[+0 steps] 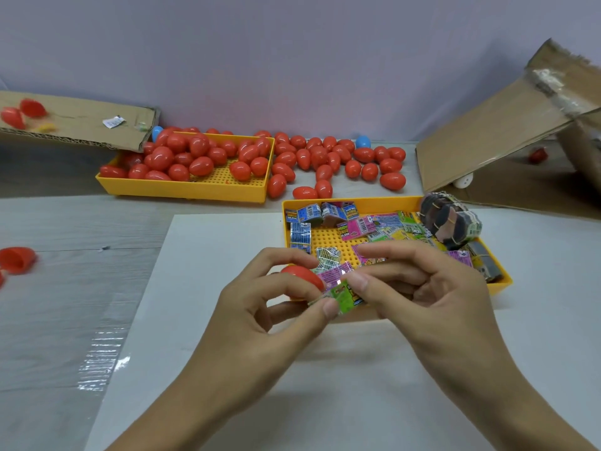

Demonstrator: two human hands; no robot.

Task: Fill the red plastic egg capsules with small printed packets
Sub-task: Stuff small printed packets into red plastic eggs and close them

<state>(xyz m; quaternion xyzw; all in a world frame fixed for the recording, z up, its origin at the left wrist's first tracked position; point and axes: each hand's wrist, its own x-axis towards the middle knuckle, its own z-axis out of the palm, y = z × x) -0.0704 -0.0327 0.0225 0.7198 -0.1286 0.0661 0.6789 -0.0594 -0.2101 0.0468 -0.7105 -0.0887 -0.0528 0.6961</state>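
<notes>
**Green packet pinched at the red capsule, over the near tray**

Your left hand [260,307] curls round a red egg capsule [302,276], fingers above it and thumb below, while its thumb tip also touches a green printed packet [346,296]. Your right hand [432,288] pinches that same packet between thumb and forefinger, just beside the capsule. Both hands sit at the front left corner of the packet tray [500,281], a yellow tray strewn with loose printed packets [357,227] and a banded bundle of packets [450,221] at its right end. Beyond the packet tray, a second yellow tray [182,188] holds a heap of closed red eggs [192,154], with more red eggs [335,161] scattered beside it. Well left of the packet tray lies an open red half shell [16,258]. Behind and to the right of it leans a cardboard flap [494,138].
</notes>
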